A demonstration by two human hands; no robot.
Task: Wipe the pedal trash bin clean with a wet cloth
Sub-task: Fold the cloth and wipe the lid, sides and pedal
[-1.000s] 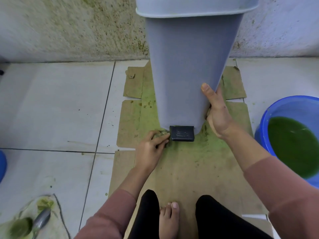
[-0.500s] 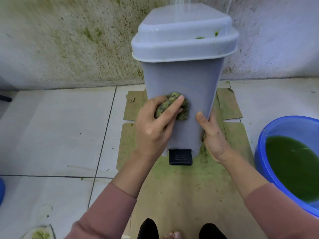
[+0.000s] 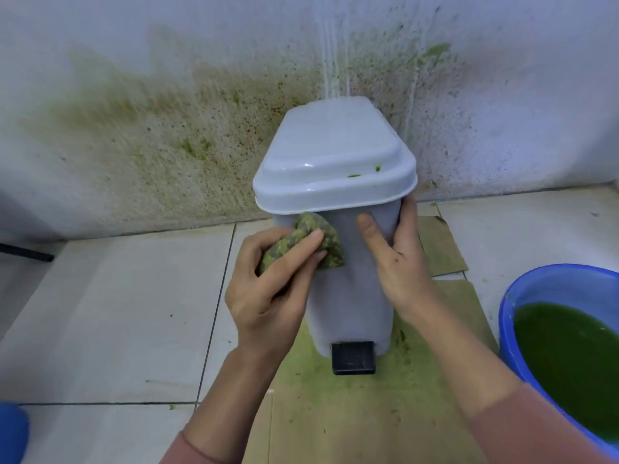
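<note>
- Climbing from the pedal (image 3: 352,357) up the front wall, my left hand (image 3: 268,289) is now pressing the cloth (image 3: 313,241) just under the lid (image 3: 335,165), fingers clenching around it.
- Shifting higher too, my right hand (image 3: 398,259) is bracing the bin (image 3: 355,296)'s upper right edge, fingers spread flat, grasping nothing.
- I'm judging the front nearly wiped; green specks are remaining on the lid.
- I'm counting one bin on cardboard (image 3: 368,423), one cloth, one blue basin (image 3: 522,296).
</note>
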